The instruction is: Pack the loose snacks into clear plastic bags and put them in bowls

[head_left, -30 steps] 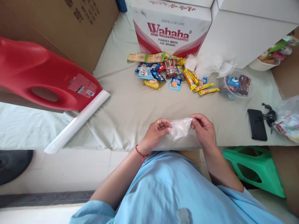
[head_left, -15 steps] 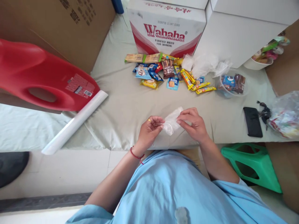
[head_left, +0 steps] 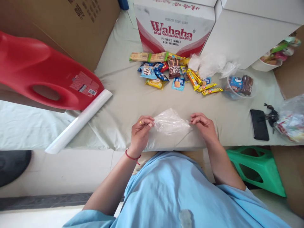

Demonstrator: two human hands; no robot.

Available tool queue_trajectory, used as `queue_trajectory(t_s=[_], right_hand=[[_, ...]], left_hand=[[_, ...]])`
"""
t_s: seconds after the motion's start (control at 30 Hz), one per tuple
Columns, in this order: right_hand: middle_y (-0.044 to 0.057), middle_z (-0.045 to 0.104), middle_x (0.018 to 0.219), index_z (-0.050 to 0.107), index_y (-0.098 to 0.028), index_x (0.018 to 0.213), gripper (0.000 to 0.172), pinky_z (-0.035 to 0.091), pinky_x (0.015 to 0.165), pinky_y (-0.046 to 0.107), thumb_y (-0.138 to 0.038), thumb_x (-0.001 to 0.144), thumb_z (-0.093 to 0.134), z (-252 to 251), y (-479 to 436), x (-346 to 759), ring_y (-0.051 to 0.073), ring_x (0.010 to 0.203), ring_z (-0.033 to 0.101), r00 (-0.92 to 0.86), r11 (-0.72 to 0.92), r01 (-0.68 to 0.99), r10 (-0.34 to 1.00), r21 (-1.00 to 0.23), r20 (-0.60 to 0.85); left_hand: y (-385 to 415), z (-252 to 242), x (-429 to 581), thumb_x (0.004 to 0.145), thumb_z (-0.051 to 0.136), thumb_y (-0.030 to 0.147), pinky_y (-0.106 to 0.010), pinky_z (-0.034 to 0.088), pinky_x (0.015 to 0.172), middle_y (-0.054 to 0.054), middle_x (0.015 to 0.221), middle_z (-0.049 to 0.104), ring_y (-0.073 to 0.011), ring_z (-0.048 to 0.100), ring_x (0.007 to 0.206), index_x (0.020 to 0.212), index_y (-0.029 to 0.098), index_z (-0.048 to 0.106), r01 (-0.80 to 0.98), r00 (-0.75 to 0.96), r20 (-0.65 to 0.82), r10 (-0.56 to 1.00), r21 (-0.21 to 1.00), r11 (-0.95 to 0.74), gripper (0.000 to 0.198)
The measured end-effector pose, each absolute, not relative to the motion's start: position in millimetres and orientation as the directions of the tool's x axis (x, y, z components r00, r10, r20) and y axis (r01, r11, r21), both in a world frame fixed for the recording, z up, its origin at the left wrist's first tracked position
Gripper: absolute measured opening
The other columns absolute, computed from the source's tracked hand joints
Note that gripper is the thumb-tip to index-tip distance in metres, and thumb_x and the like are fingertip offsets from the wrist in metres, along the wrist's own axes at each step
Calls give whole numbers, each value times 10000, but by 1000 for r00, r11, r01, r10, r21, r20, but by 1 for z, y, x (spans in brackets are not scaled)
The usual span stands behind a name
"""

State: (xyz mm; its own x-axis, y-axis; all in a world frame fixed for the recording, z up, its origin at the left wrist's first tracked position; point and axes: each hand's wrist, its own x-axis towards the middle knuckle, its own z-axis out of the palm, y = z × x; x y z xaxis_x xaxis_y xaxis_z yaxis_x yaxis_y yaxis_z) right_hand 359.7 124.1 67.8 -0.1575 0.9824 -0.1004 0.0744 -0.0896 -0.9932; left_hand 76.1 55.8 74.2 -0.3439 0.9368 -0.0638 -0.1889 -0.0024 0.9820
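Note:
A thin clear plastic bag is stretched sideways between my hands, just above the cloth near its front edge. My left hand pinches the bag's left end between thumb and fingers. At the right corner, the closed fingertips of my right hand grip the film. Beyond the hands lies a pile of packaged snacks: long wafer packs, blue packets, a brown cocoa packet and yellow sticks. Crumpled clear plastic bags rest beside them.
A round clear tub holds snack packets. To its right lie a black phone and a filled plastic bag. A white roll and a red jug stand left. Behind is a Wahaha carton; below right, a green stool.
My hands have moved apart, the left one leftward and the right one rightward. The bunched bag between them has spread out wider. The view has shifted slightly.

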Motion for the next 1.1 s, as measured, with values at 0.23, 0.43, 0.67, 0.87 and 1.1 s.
queue_trajectory(t_s=[0.23, 0.43, 0.67, 0.87, 1.1], right_hand=[[0, 652, 694, 618, -243, 916, 472, 381, 403, 228, -691, 829, 739, 82, 119, 337, 119, 489, 542, -41, -450, -13, 892, -893, -450], [56, 684, 634, 622, -200, 762, 624, 375, 358, 217, -813, 762, 736, 91, 94, 317, 122, 448, 563, -204, -614, 33, 768, -788, -607], [107, 757, 747, 696, -156, 772, 591, 392, 357, 213, -743, 759, 768, 85, 81, 304, 102, 442, 564, -284, -697, 62, 674, -715, -682], [-14, 674, 676, 623, -189, 742, 471, 347, 368, 168, -572, 663, 886, 82, 85, 293, 59, 466, 513, -253, -607, -69, 779, -792, -574], [-30, 641, 629, 611, -198, 725, 470, 341, 366, 176, -586, 663, 868, 87, 87, 291, 61, 452, 496, -228, -596, -58, 789, -801, -570]], left_hand=[[45, 70, 88, 836, 757, 227, -328, 510, 855, -51, 1038, 656, -198, 636, 990, 816, 249, 711, 179, -423, 180, 888, 977, -112, 55], [32, 61, 88, 863, 723, 168, -352, 518, 863, -50, 1086, 649, -199, 642, 996, 857, 263, 719, 296, -419, 277, 865, 942, -158, 95], [32, 60, 87, 890, 715, 204, -309, 516, 822, -46, 1053, 650, -184, 648, 995, 820, 240, 700, 238, -502, 197, 842, 968, -84, 80], [22, 51, 80, 894, 638, 170, -362, 561, 890, -98, 1442, 568, -198, 633, 1062, 1061, 250, 776, 493, -275, 224, 935, 868, -63, 230], [2, 60, 85, 907, 728, 229, -398, 562, 926, -106, 1272, 623, -226, 634, 1070, 1265, 252, 666, 669, -124, 447, 886, 697, -258, 365]])
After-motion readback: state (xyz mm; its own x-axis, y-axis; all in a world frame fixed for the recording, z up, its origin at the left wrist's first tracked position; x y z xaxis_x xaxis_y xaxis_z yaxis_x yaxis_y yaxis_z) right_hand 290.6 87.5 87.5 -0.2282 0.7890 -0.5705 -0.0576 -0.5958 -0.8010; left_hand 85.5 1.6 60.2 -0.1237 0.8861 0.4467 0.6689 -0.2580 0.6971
